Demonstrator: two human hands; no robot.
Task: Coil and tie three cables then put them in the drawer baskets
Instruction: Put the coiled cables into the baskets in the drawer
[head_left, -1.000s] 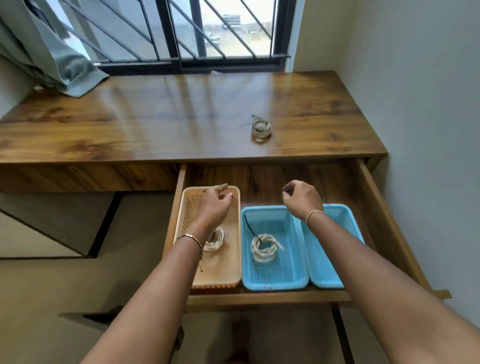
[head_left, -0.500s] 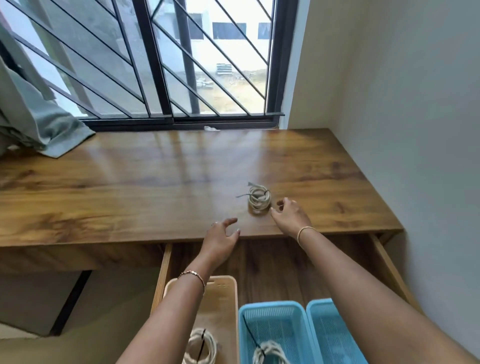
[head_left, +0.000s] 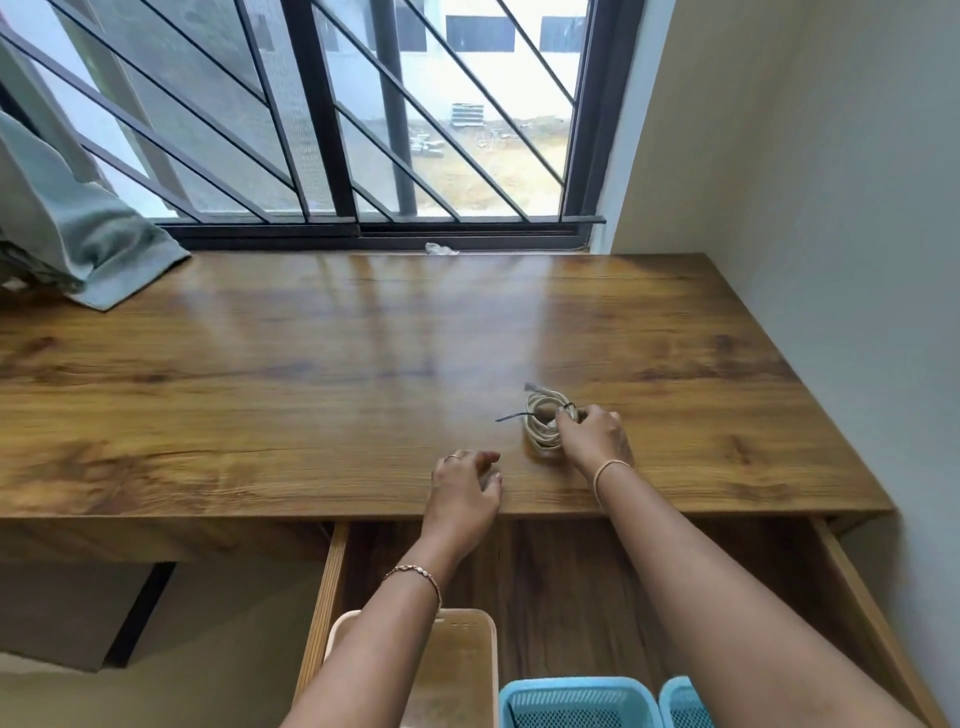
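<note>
One coiled cable is seen lying on the wooden surface, near its front edge. It is already bound with a black tie, so coiling and tying are judged done for this one. It is gripped at its right side by the right hand, whose fingers are curled onto the loops. Nothing is held by the left hand, which is poised with its fingers loosely spread over the front edge of the surface. Below, the drawer is pulled out, and a beige basket and two blue baskets are partly shown. Their contents are cut off or hidden, so the other two cables cannot be accounted for. Moving this coil down into a basket is judged to be left.
</note>
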